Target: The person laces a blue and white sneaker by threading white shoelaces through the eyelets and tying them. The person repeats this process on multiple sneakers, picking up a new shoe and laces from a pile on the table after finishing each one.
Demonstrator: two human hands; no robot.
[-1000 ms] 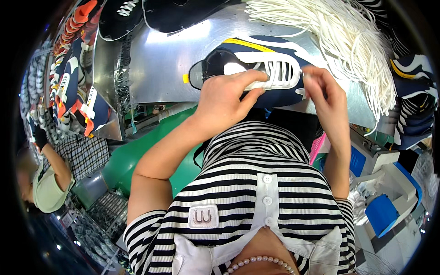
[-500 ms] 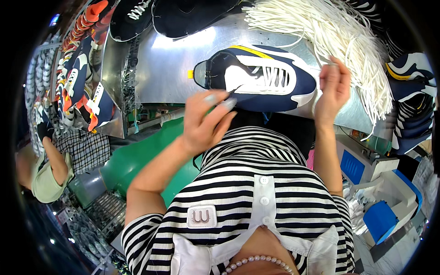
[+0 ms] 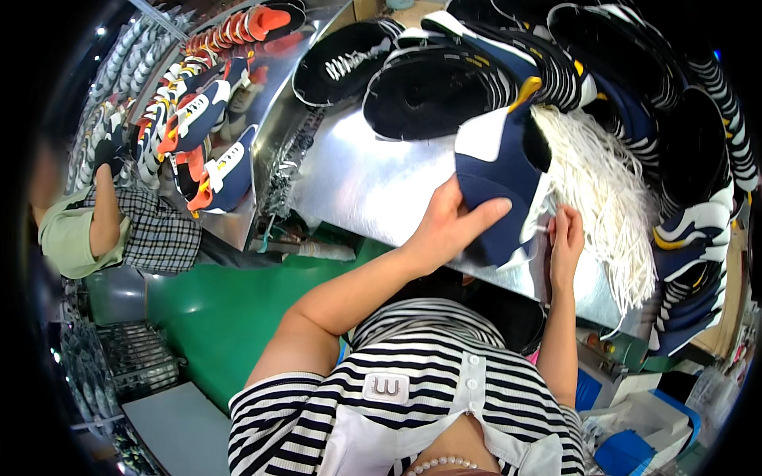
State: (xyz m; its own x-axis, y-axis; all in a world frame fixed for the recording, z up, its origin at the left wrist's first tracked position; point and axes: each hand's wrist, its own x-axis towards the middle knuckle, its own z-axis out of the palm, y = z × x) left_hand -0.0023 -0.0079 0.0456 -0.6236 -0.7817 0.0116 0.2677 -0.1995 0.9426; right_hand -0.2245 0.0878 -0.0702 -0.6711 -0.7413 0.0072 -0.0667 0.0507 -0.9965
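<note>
A navy shoe upper [image 3: 496,186] with white panels and a yellow heel tab stands tilted on its side at the metal table's [image 3: 349,163] front right. My left hand [image 3: 452,226] grips it, thumb pressed on the navy side and the other fingers hidden behind. Close by its right edge, my right hand [image 3: 565,230] is closed in a pinch; a thin white lace end seems to show at the fingertips. The upper's lacing side is turned mostly away from view. Just beyond my right hand lies a thick bundle of white shoelaces [image 3: 607,198].
Dark shoe uppers [image 3: 432,91] lie along the table's far side, and stacked uppers [image 3: 694,270] line the right. At left, a rack holds navy and orange shoes [image 3: 226,178]. A co-worker [image 3: 87,230] is at the far left. A white and blue machine [image 3: 635,420] stands lower right.
The shoe upper, which lay flat with its white laced front upward, now shows raised and tilted on its side. My left hand moved right onto it; my right hand came lower. The view shifted.
</note>
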